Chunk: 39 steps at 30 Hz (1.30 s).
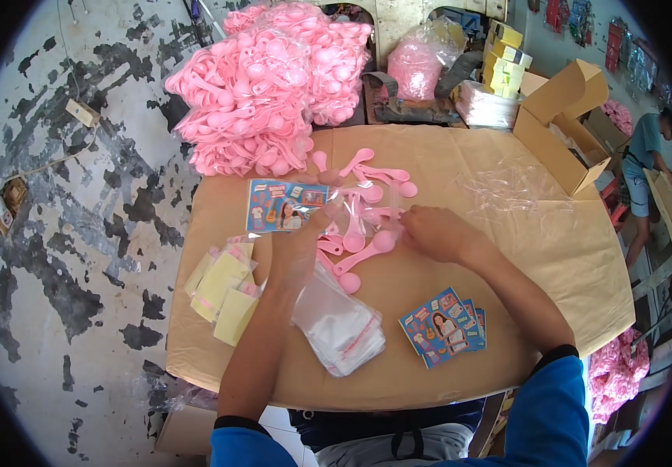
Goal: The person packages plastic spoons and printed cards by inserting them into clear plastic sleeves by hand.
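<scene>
Head view: near the frame centre the left hand [302, 237] pinches with closed fingers a clear plastic bag [336, 212] that holds a printed card [281, 205]. The right hand [433, 232] has its fingers together on pink plastic spoons [363, 237] at the bag mouth. A stack of clear bags [340, 327] lies lower centre, more printed cards [445, 325] lower right on the paper-covered table [507, 257].

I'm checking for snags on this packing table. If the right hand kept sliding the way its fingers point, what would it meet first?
The right hand points toward the person's left, so it would probably first meet the loose pink spoons and the clear bag that the left hand holds; the printed card lies beyond.
</scene>
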Tool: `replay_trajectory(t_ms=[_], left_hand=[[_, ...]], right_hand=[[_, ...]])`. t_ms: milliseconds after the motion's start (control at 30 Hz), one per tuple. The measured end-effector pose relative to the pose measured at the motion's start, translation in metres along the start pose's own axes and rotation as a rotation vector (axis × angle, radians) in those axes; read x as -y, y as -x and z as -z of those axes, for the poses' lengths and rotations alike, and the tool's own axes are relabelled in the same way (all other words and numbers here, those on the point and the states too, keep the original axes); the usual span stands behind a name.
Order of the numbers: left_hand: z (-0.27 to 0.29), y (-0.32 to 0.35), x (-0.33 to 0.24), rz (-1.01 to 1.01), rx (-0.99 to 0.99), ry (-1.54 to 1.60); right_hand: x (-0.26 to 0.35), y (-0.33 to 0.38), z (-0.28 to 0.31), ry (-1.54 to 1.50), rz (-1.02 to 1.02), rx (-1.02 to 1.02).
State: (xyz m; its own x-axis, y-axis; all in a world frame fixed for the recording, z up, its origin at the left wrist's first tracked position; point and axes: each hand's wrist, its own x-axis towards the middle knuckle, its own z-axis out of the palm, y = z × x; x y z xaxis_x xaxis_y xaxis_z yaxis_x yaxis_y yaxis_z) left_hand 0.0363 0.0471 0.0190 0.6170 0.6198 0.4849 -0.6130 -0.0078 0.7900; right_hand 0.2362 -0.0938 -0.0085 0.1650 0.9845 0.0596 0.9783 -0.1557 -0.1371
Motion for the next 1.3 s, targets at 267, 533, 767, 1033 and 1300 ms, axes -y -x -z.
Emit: replay_trajectory(t_ms=[267, 533, 767, 1033, 1300], left_hand=[[0.011, -0.005, 0.003, 0.037, -0.04, 0.211], [0.001, 0.006, 0.02, 0.107, 0.131, 0.375], [0.003, 0.008, 0.025, 0.137, 0.119, 0.39], [0.002, 0.005, 0.015, 0.094, 0.043, 0.335], [0.005, 0.005, 0.011, 0.036, -0.042, 0.312]], right_hand=[[0.002, 0.039, 0.113, -0.325, 0.018, -0.081], [0.031, 0.036, 0.108, -0.637, 0.131, -0.043], [0.022, 0.025, 0.092, -0.713, 0.203, -0.232], [-0.003, 0.036, 0.114, -0.768, 0.019, -0.242], [-0.008, 0.038, 0.12, -0.711, 0.048, -0.29]])
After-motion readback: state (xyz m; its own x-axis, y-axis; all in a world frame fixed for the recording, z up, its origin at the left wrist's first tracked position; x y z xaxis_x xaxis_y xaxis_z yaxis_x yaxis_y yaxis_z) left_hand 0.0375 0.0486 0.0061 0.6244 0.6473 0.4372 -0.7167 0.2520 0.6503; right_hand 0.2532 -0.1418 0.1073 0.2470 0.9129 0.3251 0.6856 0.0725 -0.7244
